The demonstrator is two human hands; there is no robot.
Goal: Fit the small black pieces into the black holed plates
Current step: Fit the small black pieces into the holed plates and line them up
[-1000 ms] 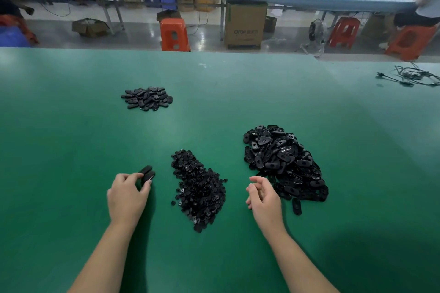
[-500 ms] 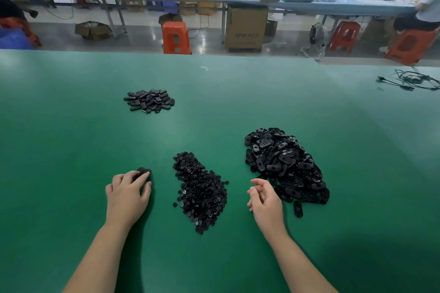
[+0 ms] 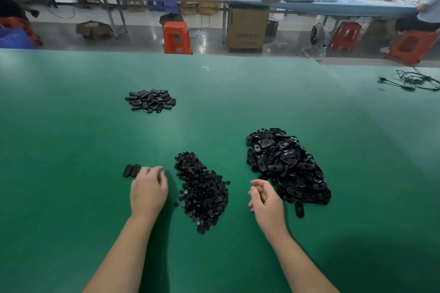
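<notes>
A heap of small black pieces (image 3: 202, 190) lies on the green table (image 3: 71, 150) between my hands. To its right is a bigger heap of black holed plates (image 3: 285, 164), with one loose plate (image 3: 299, 208) at its near edge. Two black plates (image 3: 131, 170) lie side by side just left of my left hand's fingertips. My left hand (image 3: 148, 188) rests palm down with bent fingers on the table and holds nothing. My right hand (image 3: 265, 200) hovers beside the plate heap, fingers loosely curled, nothing visible in it.
A smaller pile of black plates (image 3: 151, 100) sits farther back on the left. Black cables (image 3: 414, 81) lie at the far right of the table. Beyond the table's far edge are orange stools (image 3: 177, 37), cardboard boxes and another workbench.
My left hand let go of the two plates it held, pressed them on the table, and shifted right, leaving them uncovered. My right hand has barely moved.
</notes>
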